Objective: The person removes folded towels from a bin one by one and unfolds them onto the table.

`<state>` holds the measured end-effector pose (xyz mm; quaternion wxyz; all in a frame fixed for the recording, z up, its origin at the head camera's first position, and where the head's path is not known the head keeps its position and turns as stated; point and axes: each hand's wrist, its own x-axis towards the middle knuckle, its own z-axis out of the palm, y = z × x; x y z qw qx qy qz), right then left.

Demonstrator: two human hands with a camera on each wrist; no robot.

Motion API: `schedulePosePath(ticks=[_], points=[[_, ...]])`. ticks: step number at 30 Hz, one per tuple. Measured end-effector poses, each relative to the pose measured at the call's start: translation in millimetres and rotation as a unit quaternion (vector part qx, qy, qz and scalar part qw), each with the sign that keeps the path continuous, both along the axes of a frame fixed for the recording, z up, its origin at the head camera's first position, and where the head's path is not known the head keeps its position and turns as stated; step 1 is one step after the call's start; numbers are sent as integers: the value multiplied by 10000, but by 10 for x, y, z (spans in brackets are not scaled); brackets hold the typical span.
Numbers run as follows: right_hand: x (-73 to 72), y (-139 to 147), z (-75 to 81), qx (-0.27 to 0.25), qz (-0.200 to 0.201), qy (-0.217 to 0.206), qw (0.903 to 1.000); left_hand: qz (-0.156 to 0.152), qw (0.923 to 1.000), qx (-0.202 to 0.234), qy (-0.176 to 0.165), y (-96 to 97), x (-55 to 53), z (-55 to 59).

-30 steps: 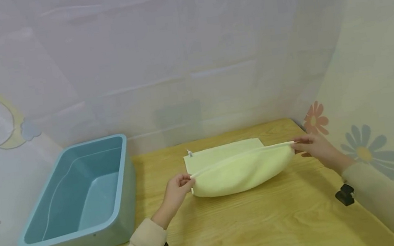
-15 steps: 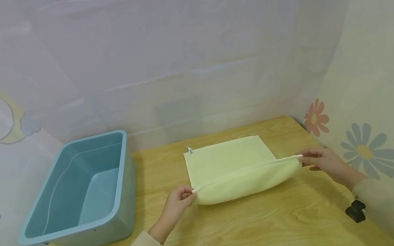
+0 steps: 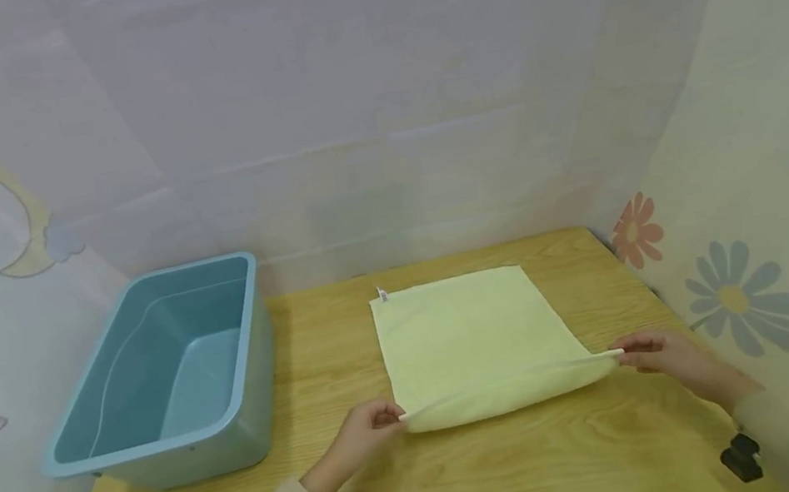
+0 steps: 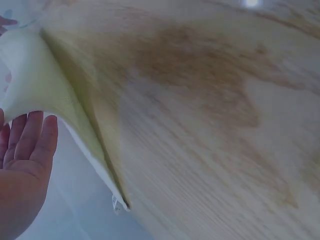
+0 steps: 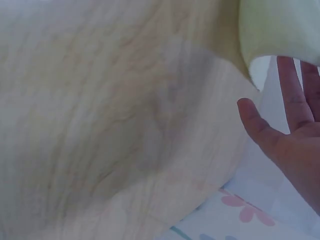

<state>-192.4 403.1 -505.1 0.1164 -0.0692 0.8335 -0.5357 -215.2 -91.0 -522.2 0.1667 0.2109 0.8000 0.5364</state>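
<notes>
A pale yellow towel (image 3: 470, 328) lies mostly flat on the wooden table, a small white tag (image 3: 382, 294) at its far left corner. Its near edge is raised and curves between both hands. The left hand (image 3: 368, 435) pinches the near left corner between thumb and fingers. At the near right corner, the right hand (image 3: 668, 359) pinches the towel the same way. In the left wrist view the left hand (image 4: 27, 160) is under the lifted edge of the towel (image 4: 45, 80). The right wrist view has the right hand (image 5: 295, 120) beside the towel's hanging edge (image 5: 280, 30).
A blue plastic tub (image 3: 252, 367) stands at the left of the wooden table (image 3: 547, 468). White sheets with printed flowers, a moon and a star hang around the back and sides. Black straps (image 3: 742, 456) show near the wrists.
Both hands have drawn the towel's near edge toward the person and lowered it. More of the towel now lies flat on the table. The tub has stayed in place.
</notes>
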Motion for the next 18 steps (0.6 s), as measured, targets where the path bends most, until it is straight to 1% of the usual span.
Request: schedulePosePath(ticks=[1,5,8,10,12,14,16,18], points=[[22,12,-22,26,87,-7,10000,-82,9999,-63,70,-4,7,-16],[106,46,-110,175,441,4,9989,-445,9985,-268,177,-16,48,-59],[168,50,-183,352,667,216,9969,-641,9960,-534,322,-28,93,-82],[205,45,-232,531,799,436,9944,-753,9918,-854,577,-30,126,-96],[235,35,-281,754,892,701,9907,-894,9838,-1214,973,-24,159,-107],[266,31,-334,986,1018,1066,9841,-1010,9725,-1554,1407,-10,190,-117],[297,32,-396,1040,1184,1475,9764,-1105,9599,-1841,1804,7,219,-131],[327,33,-466,983,1308,1941,9672,-1154,9503,-2031,2059,23,246,-149]])
